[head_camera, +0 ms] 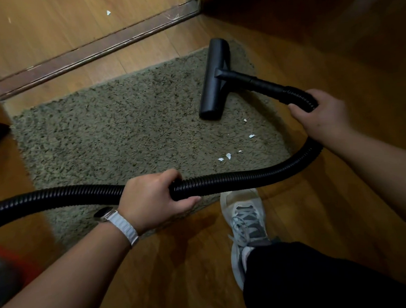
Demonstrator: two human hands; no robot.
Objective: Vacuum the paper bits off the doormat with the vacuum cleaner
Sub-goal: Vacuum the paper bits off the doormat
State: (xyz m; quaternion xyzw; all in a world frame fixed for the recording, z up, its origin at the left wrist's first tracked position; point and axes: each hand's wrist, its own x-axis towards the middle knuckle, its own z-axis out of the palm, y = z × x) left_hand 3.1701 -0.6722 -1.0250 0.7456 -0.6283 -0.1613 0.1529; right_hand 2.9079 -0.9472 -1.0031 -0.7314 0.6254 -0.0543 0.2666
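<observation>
Two stretches of hose [245,177] are clasped: our left hand [152,198] near, our right hand [321,116] far. We see the floor head [214,81] on the doormat [126,124], paper bits [228,155] just nearer.

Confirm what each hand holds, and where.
Both grip the black vacuum hose. Right hand holds its front end, just behind the rigid tube; left hand holds it farther back.

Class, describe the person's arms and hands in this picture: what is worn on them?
Both forearms are bare, with no sleeves or gloves in view. The left hand has a watch at its wrist: dark face, white woven band. The right hand shows no watch or ring.
</observation>
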